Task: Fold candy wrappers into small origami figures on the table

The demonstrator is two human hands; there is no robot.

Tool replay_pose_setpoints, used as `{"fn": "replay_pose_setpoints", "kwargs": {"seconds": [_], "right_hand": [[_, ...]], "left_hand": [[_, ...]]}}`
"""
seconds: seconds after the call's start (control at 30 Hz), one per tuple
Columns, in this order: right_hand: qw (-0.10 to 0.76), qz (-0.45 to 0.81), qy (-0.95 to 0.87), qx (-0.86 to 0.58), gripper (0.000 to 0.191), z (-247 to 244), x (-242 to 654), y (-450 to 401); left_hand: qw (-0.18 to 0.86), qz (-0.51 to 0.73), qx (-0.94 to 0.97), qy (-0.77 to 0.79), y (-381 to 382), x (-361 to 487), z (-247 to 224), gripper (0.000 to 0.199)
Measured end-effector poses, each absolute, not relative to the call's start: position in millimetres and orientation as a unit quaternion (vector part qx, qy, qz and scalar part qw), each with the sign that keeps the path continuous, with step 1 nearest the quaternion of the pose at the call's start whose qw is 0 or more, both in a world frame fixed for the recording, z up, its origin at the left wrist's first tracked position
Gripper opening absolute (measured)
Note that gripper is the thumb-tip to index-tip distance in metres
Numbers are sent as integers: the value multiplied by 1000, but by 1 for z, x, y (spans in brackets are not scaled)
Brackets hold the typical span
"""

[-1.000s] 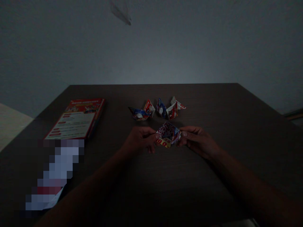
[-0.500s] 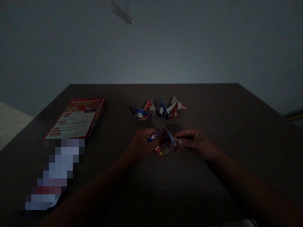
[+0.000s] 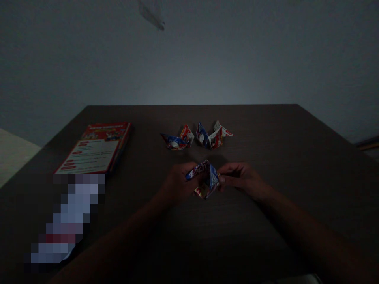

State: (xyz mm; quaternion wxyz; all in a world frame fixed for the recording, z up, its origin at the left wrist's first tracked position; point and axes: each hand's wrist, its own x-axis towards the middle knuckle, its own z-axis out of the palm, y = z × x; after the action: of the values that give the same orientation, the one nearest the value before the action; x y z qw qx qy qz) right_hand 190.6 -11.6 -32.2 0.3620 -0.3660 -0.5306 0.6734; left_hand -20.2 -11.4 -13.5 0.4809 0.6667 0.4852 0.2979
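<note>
A folded piece of printed paper (image 3: pixel 213 177), blue, white and red with a hollow middle, is held between my two hands above the table. My left hand (image 3: pixel 180 179) grips its left side, with the thumb reaching into the hollow. On the right edge, my right hand (image 3: pixel 244 179) pinches the paper between thumb and fingers. Beyond them stand two folded paper shapes with pointed ends: a blue and red one (image 3: pixel 177 142) on the left and a blue, white and red one (image 3: pixel 210 138) on the right.
The dark wooden table (image 3: pixel 266 130) runs back to a grey wall (image 3: pixel 237 59). At the left lies a red and white printed booklet or pad (image 3: pixel 91 148). Nearer me, a pale item (image 3: pixel 71 217) is blurred by blocks.
The held paper has turned and tilted slightly, so more of its blue right face shows. Both hands keep their hold with small finger shifts. The other paper shapes stay put.
</note>
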Motion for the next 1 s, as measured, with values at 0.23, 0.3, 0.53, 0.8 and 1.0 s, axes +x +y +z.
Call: {"fn": "replay_pose_setpoints", "kwargs": {"seconds": [0.23,0.3,0.53,0.8,1.0], "right_hand": [[408,647,-517,-384,14,-36,191,-12],[427,629,-515,-396,15,-35,192,-12],[441,543,-558,-446,18,-25,185,-18],[399,479,-653,-430,15,-24,183,-22],[434,446,-680,-388,40,-21,192,-24]], "left_hand": [[506,417,606,450,-12,-22,-15,32],[526,447,590,419,-12,-23,-15,39],[570,478,580,333,-17,-20,-17,68],[536,466,612,348,-21,-23,-12,47],[547,414,635,355,-20,-26,-14,46]]}}
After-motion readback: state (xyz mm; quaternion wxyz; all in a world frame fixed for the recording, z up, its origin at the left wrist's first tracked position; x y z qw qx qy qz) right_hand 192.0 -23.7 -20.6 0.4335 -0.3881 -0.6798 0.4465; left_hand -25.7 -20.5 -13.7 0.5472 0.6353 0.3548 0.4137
